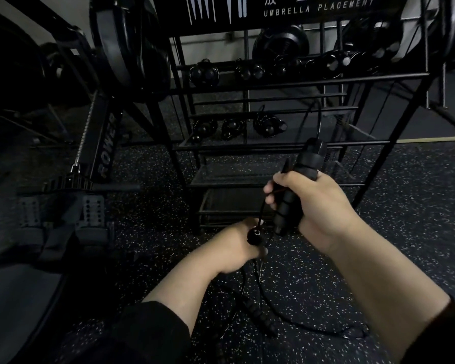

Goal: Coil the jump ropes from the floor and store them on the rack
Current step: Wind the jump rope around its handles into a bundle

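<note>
Speckled black rubber floor [313, 271] fills the near view, dim under low light. Closest to me, a second ribbed handle [258, 315] lies on the floor between my forearms, with thin black cord [286, 317] looping beside it toward the right.

My left hand [237, 245] sits low, forearm angled up from the lower left, dark sleeve pushed back to the elbow. Its fingers curl inward around the cord; a small black ball weight [255, 236] hangs against the back of the hand. I cannot tell exactly how the fingertips close on the cord.

My right hand [315, 206] is raised higher and just to the right, forearm coming in from the lower right corner. It grips the jump rope handles [294, 190], a black ribbed bundle held nearly upright and tilted slightly right, fingers wrapped round the front, thumb side toward me. Cord rises from the top of the handles in a thin arc.

Beyond the hands stands the black wire rack [273, 148], several coiled ropes [231, 127] already resting on its shelves. A rowing machine [100, 143] stands to the left. Above, a sign [318, 7] reads "UMBRELLA PLACEMENT".
</note>
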